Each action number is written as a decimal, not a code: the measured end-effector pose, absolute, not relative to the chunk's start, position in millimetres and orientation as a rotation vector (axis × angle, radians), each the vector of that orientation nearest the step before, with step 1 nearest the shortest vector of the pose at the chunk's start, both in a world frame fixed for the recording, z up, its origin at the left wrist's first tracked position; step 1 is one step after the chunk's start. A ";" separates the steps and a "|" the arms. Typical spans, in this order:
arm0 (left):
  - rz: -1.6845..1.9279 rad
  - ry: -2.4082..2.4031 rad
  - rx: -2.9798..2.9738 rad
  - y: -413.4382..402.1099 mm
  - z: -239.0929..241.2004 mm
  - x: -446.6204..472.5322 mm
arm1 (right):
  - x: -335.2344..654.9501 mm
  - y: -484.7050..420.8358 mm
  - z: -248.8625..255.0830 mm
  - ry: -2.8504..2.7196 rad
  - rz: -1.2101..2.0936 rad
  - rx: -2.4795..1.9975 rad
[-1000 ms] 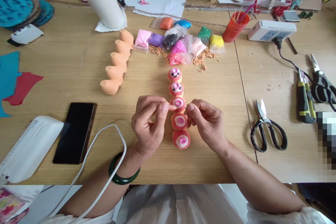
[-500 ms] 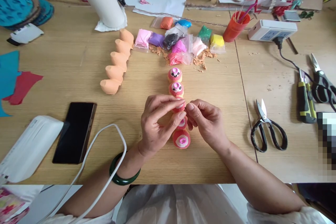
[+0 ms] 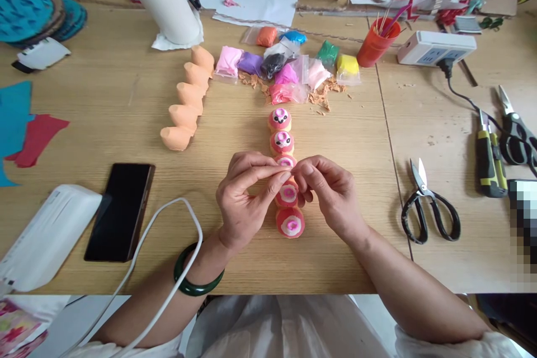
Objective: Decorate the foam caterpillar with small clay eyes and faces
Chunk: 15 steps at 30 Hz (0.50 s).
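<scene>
A column of pink clay-topped rounds (image 3: 281,142) runs down the middle of the wooden table (image 3: 104,106); the two farthest carry small faces. My left hand (image 3: 245,201) and my right hand (image 3: 331,193) meet in pinches just above the third round (image 3: 286,161), fingertips touching over it. What the fingertips hold is too small to name. The nearest round (image 3: 290,222) lies just below my hands. Bags of coloured clay (image 3: 289,67) sit beyond the column.
A row of orange clay shapes (image 3: 187,100) lies to the left, with a black phone (image 3: 119,211), white device (image 3: 44,238) and white cable (image 3: 168,268) nearer. Black scissors (image 3: 430,210), a yellow-handled tool (image 3: 486,156), a power strip (image 3: 436,47) and a red cup (image 3: 375,43) stand right.
My left hand moved right from beside the column until its fingertips met my right hand's over the third round. My right hand barely moved.
</scene>
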State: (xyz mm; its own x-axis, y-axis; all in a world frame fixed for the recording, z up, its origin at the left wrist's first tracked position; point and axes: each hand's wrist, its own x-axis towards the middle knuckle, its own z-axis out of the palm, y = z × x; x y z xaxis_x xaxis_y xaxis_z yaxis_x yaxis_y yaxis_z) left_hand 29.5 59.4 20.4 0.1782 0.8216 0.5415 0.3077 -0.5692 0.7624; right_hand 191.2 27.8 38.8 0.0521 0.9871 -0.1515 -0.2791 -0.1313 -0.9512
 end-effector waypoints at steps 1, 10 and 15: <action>1.391 1.074 1.965 59.1 20.2 29.1 | 190.9 27.9 38.9 -0.873 1.372 -1.133; 1.383 1.018 1.975 60.7 17.8 30.5 | 189.8 26.7 35.9 -0.820 1.354 -1.109; 1.389 1.005 2.009 61.4 17.7 30.5 | 190.7 27.0 36.6 -0.839 1.328 -1.128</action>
